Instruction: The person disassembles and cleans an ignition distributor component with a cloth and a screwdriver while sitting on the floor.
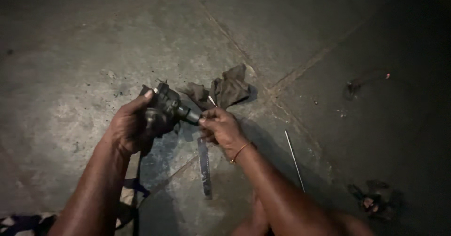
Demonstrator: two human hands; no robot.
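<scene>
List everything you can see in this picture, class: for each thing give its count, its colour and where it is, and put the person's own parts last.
Metal part: one, dark and greasy, held up between both hands over the floor.
Rag: one, dark brown, crumpled on the floor just beyond the hands.
Flat metal strip: one, grey, on the floor below the right hand.
Thin rod: one, pale grey, on the floor right of the right forearm.
Small scraps: a few, dark, on the floor at lower right; too dim to identify.
Concrete floor: grey, stained, with joint lines.
Bracelet: one, orange, on the right wrist.
Left hand: one, gripping the part's body.
Right hand: one, pinching the part's round end.
</scene>
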